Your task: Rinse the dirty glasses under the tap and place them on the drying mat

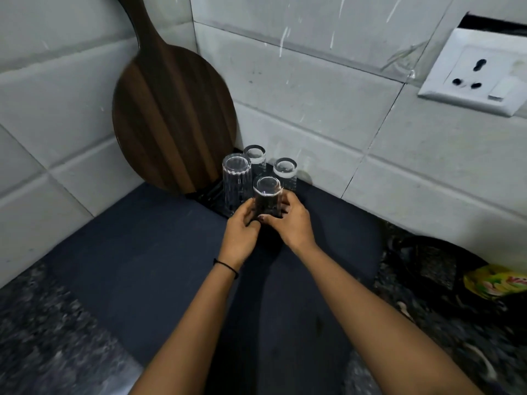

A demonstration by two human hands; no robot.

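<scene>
Dim, soft light; blurred, warped edges

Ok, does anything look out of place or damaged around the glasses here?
The socket plate on the right wall hangs below its cut-out, leaving a dark gap above it, and the tiles carry white streaks. The four upturned glasses stand straight, none tipped.

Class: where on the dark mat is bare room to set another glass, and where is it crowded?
The dark blue drying mat lies bare between the brown wooden paddle board and the speckled granite counter, and right of the four upturned clear glasses, along the white tiled wall. The corner around the glasses is crowded.
</scene>
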